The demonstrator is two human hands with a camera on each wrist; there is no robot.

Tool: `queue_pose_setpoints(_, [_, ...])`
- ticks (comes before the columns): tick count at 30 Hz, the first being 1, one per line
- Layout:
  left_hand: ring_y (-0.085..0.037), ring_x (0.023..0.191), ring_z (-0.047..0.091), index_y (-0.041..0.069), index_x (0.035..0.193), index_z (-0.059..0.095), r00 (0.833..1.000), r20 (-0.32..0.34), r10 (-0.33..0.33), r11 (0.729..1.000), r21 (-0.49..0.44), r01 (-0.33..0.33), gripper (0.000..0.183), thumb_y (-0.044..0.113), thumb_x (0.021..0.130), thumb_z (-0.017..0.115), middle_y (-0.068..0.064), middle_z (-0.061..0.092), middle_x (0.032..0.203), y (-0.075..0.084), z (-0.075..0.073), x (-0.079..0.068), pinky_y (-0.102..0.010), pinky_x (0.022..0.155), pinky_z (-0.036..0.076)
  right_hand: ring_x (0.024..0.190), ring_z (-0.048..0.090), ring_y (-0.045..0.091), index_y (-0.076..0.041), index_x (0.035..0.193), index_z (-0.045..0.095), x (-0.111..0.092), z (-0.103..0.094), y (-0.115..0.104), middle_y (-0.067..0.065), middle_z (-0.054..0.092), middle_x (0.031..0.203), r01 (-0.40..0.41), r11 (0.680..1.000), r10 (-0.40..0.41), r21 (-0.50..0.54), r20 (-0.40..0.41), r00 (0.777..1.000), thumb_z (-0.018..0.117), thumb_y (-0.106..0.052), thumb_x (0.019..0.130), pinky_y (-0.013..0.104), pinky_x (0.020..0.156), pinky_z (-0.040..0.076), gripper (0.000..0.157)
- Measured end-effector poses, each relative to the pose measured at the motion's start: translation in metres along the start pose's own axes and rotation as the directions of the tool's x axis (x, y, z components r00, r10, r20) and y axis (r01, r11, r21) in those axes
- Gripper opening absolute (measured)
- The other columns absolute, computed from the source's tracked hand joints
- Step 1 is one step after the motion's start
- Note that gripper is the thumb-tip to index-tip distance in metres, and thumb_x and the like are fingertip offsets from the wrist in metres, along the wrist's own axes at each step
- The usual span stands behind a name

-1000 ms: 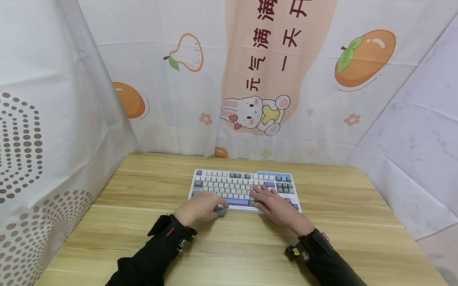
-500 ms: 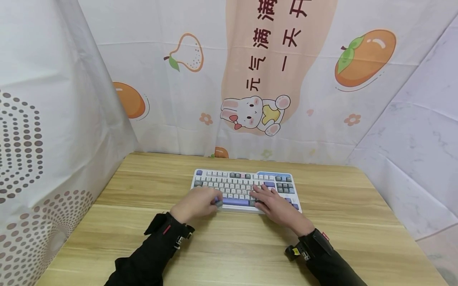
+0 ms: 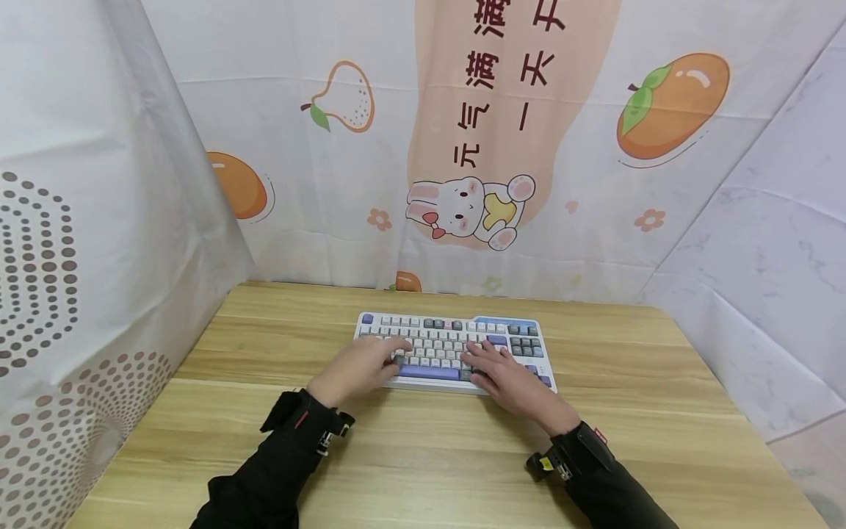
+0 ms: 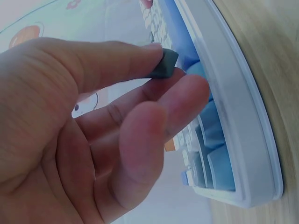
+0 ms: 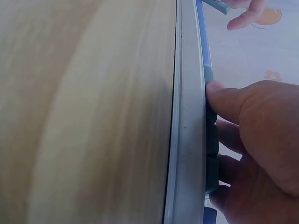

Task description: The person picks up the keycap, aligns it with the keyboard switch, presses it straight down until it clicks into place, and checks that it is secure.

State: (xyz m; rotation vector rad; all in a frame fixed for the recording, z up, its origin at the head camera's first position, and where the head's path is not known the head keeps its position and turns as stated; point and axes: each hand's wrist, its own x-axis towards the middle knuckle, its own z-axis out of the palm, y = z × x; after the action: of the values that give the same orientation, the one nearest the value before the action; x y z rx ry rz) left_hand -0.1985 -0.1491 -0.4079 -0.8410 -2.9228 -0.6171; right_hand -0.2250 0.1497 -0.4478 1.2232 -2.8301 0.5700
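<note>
A white keyboard with white, grey and purple keycaps lies on the table. Over its left part, my left hand pinches a dark grey-green keycap between thumb and a finger, raised above the keys; its other fingers are bent. Part of that keycap also shows at the top of the right wrist view. On the keyboard's right side rests my right hand, fingers spread over the keys. Its thumb touches a dark key in the near row. The left hand hides the leftmost keys.
The wooden table extends on all sides of the keyboard. A printed cloth hangs along the table's back edge, and other sheets hang at the left and right. Both wrists wear black straps with small devices.
My left hand has lifted the keycap from in front of the keyboard's near edge and shifted left and away, to over the left keys. The right hand has stayed in place.
</note>
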Motion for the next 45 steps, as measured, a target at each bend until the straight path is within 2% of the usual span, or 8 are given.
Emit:
queue_pose_setpoints(3, [-0.012,0.075,0.052,0.012,0.119,0.066,1.0,-0.008,-0.002,1.0,0.001,0.002,0.031,0.011,0.088,0.064,-0.002,0.067,0.11,-0.003,-0.001,0.0,-0.03,0.065,0.043,0.135,0.028,0.04,-0.009,0.138,0.049,0.0,0.0,0.0,0.016,0.037,0.147,0.003,1.0,-0.003,0.0,-0.002,1.0,0.047,-0.023,0.1,0.058,0.106,0.021,0.041])
queue_pose_setpoints(7, [-0.01,0.08,0.055,0.011,0.114,0.069,1.0,-0.022,-0.014,1.0,-0.003,0.014,0.027,0.01,0.087,0.063,-0.002,0.068,0.11,-0.006,-0.002,0.0,-0.029,0.068,0.045,0.135,0.028,0.04,-0.009,0.139,0.049,0.0,0.001,0.001,0.017,0.037,0.147,0.007,1.0,-0.007,-0.005,-0.003,1.0,0.048,-0.022,0.1,0.058,0.106,0.021,0.041])
queue_pose_setpoints(16, [-0.009,0.065,0.051,0.012,0.114,0.067,0.997,0.018,-0.073,0.997,-0.007,0.073,0.034,0.007,0.081,0.068,0.005,0.061,0.077,-0.011,-0.001,0.001,-0.028,0.057,0.044,0.135,0.027,0.039,-0.01,0.139,0.049,0.001,0.002,0.002,0.015,0.037,0.148,-0.005,1.0,0.005,-0.003,0.005,1.0,0.048,-0.023,0.1,0.057,0.106,0.02,0.041])
queue_pose_setpoints(22, [-0.011,0.065,0.051,0.01,0.115,0.066,0.996,0.037,-0.087,0.995,-0.044,0.088,0.038,0.01,0.078,0.073,0.004,0.058,0.074,-0.013,-0.001,0.0,-0.03,0.057,0.043,0.135,0.027,0.039,-0.01,0.139,0.049,0.001,0.002,0.002,0.016,0.037,0.148,0.001,1.0,-0.001,0.0,0.003,1.0,0.047,-0.023,0.1,0.058,0.106,0.02,0.041])
queue_pose_setpoints(31, [-0.014,0.084,0.056,0.011,0.116,0.068,0.994,0.026,-0.106,0.994,-0.013,0.106,0.04,0.014,0.077,0.075,-0.003,0.067,0.108,-0.016,0.002,-0.001,-0.033,0.07,0.045,0.135,0.027,0.039,-0.01,0.139,0.049,0.001,0.001,0.001,0.015,0.037,0.148,-0.001,1.0,0.001,0.0,0.002,1.0,0.048,-0.023,0.1,0.057,0.106,0.02,0.041])
queue_pose_setpoints(37, [-0.015,0.08,0.05,0.012,0.121,0.066,0.991,0.063,-0.118,0.993,-0.015,0.119,0.042,0.017,0.08,0.074,-0.003,0.066,0.111,-0.018,0.0,-0.002,-0.033,0.064,0.04,0.136,0.027,0.038,-0.011,0.139,0.049,0.001,0.002,0.002,0.015,0.037,0.148,-0.005,1.0,0.005,0.004,0.008,1.0,0.047,-0.024,0.1,0.057,0.107,0.02,0.041])
queue_pose_setpoints(40, [-0.015,0.076,0.049,0.012,0.12,0.067,0.991,0.065,-0.118,0.993,-0.021,0.119,0.04,0.016,0.08,0.074,-0.002,0.066,0.106,-0.019,0.0,-0.002,-0.032,0.06,0.039,0.136,0.027,0.038,-0.011,0.139,0.048,0.001,0.002,0.002,0.015,0.037,0.148,-0.003,1.0,0.003,0.006,0.008,1.0,0.047,-0.023,0.1,0.057,0.107,0.02,0.041])
queue_pose_setpoints(45, [-0.013,0.065,0.048,0.011,0.115,0.068,0.99,0.06,-0.127,0.991,-0.03,0.129,0.036,0.014,0.08,0.073,0.001,0.061,0.08,-0.021,-0.003,-0.003,-0.03,0.055,0.037,0.135,0.027,0.039,-0.01,0.139,0.048,0.001,0.001,0.002,0.015,0.037,0.148,0.005,1.0,-0.005,0.005,0.004,1.0,0.048,-0.022,0.1,0.057,0.106,0.02,0.041])
